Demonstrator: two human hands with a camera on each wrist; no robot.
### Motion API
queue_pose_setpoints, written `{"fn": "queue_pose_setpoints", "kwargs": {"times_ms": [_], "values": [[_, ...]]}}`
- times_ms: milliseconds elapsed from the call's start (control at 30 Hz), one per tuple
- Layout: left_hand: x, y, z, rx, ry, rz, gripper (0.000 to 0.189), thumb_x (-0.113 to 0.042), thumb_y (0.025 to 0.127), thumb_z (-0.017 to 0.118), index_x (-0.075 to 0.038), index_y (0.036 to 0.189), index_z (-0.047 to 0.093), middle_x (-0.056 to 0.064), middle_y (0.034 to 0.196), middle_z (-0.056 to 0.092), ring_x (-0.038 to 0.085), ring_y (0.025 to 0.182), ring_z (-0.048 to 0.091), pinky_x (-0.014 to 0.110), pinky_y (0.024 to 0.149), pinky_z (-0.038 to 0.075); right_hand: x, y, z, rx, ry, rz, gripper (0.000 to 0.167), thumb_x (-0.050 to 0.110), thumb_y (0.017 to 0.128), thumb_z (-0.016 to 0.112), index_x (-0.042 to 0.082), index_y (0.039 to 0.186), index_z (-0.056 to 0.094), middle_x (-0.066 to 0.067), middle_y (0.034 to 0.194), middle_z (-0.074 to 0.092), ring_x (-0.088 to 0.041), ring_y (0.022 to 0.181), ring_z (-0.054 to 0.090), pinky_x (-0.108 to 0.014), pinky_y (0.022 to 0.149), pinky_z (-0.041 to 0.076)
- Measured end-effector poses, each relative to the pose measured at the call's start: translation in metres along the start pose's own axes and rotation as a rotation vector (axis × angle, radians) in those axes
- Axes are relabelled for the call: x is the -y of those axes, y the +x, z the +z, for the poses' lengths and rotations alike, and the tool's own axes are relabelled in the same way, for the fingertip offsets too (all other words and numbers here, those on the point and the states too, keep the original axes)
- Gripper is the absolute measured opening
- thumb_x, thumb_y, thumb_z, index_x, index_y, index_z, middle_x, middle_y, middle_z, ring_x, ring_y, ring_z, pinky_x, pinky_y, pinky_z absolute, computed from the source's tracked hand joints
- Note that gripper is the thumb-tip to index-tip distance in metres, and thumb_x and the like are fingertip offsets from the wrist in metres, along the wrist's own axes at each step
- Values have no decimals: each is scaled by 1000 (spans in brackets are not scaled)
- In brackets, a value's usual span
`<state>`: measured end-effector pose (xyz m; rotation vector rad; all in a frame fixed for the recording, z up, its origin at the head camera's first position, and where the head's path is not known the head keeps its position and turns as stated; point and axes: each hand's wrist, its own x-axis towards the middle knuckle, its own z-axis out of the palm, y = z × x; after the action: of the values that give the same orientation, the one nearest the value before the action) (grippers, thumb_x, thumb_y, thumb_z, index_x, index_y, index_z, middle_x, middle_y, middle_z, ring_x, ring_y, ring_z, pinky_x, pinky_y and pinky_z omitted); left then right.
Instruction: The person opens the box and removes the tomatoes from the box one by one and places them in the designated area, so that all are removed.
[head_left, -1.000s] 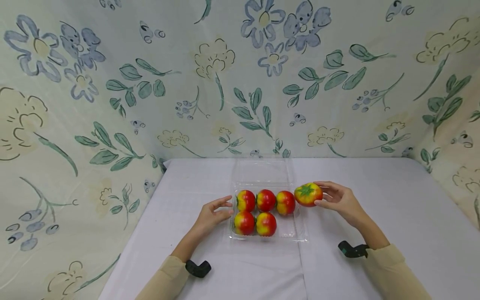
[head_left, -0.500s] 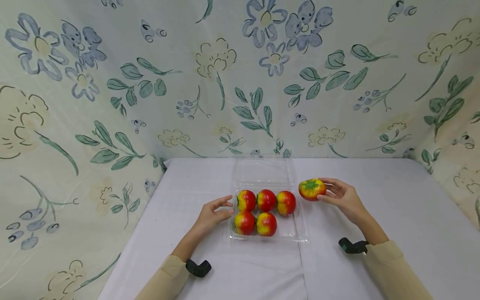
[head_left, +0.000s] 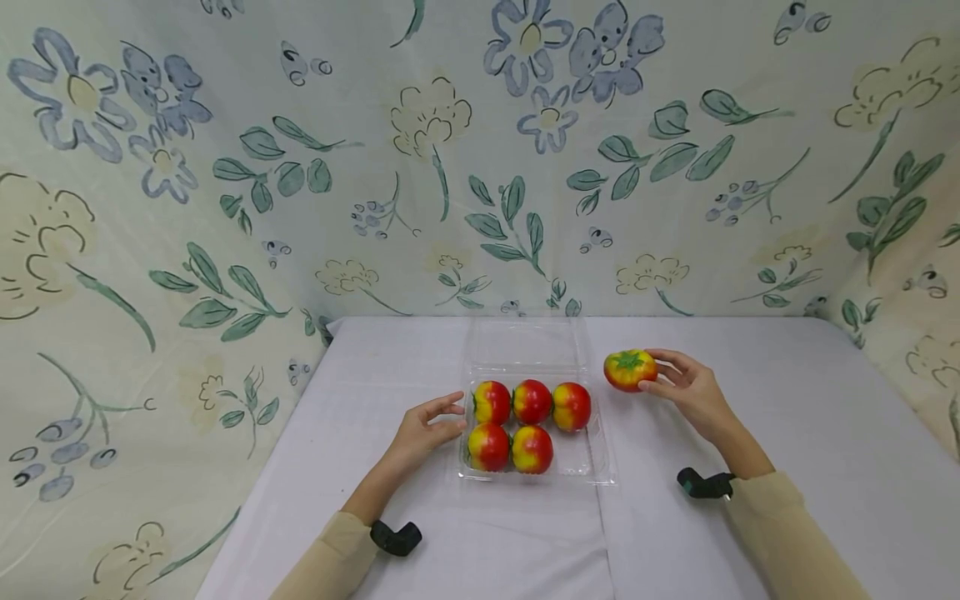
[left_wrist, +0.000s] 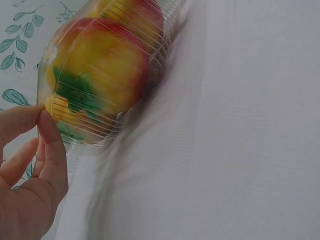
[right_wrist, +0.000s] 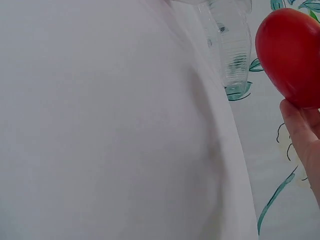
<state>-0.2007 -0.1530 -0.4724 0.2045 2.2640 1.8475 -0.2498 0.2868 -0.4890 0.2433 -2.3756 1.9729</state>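
Note:
A clear plastic clamshell container (head_left: 577,458) lies on the table with its lid (head_left: 528,343) folded back. Several red-and-yellow persimmons (head_left: 532,448) sit inside in two rows; the near right spot of the box holds none. At the container's left edge, my left hand (head_left: 422,432) touches the side with thumb and index fingertips, which stand apart in the head view. My right hand (head_left: 693,398) grips another persimmon (head_left: 628,369) by its right side, apart from the container, its green calyx facing the head camera. In the right wrist view only part of the right hand shows under the red fruit (right_wrist: 290,57).
A white cloth (head_left: 517,542) covers the table. Behind it and at the sides hangs a floral curtain (head_left: 525,275). Black camera mounts (head_left: 397,537) sit at both wrists.
My right hand has moved the persimmon away from the container, to the right and towards the back. The left hand and the container have stayed put.

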Motion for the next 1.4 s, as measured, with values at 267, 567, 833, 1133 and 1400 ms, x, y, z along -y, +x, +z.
{"fn": "queue_pose_setpoints", "kwargs": {"times_ms": [267,567,833,1133,1400], "values": [[18,10,-3,3,5,-16,52,-10,95,69,-2,144,52,21,123,61,43,93,64,30,88,56,-8,7,-4,-33,15,28,60,19,90,76,1,139,47,-5,142,43,-10,121,45,-14,90,48],[39,18,-4,-20,-1,-12,53,-22,92,74,-13,141,58,11,121,64,31,89,66,31,88,56,-14,11,-6,-58,15,64,60,21,91,76,2,140,47,-8,143,41,-16,124,44,-12,91,46],[40,18,-4,-17,21,3,52,-25,92,74,-16,140,59,9,120,65,22,93,67,31,88,56,-15,15,-8,-77,-26,98,67,24,91,75,-3,142,42,-21,150,34,-39,136,35,-11,91,45],[39,18,-4,-21,16,0,50,-23,92,74,-15,139,60,10,118,65,21,91,67,30,87,56,-21,21,-13,-101,-64,160,71,26,92,74,-2,146,39,-22,153,31,-41,139,32,-21,100,43],[37,19,-3,-20,9,2,51,-21,92,74,-13,140,59,11,118,65,23,93,66,32,89,56,-25,23,-14,-92,7,199,71,24,90,76,1,146,39,-21,154,29,-39,140,31,-14,93,45]]}}
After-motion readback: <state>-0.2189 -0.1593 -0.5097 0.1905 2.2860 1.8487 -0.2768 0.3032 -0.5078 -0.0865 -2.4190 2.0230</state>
